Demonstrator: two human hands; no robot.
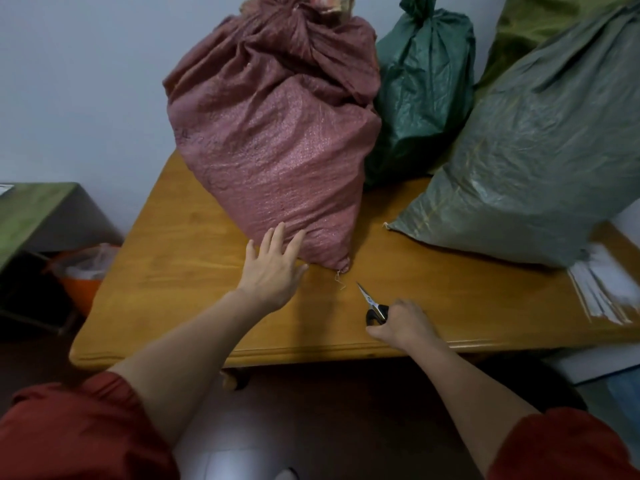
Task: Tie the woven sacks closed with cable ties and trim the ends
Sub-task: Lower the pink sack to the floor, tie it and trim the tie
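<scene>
A tall pink woven sack (277,133) stands on the wooden table (180,258), its neck gathered at the top. My left hand (273,268) lies flat with straight fingers against the sack's lower front. My right hand (403,323) grips the black handles of a pair of scissors (372,304) on the table near the front edge, blades pointing toward the sack's bottom corner. A dark green sack (422,95) with a bunched neck stands behind. A large grey-green sack (540,161) leans at the right.
A bundle of white cable ties (606,289) lies at the table's right edge. An olive sack (540,26) sits at the back right. To the left stand a green-topped stand (34,216) and an orange bin (83,275) with a plastic liner on the floor.
</scene>
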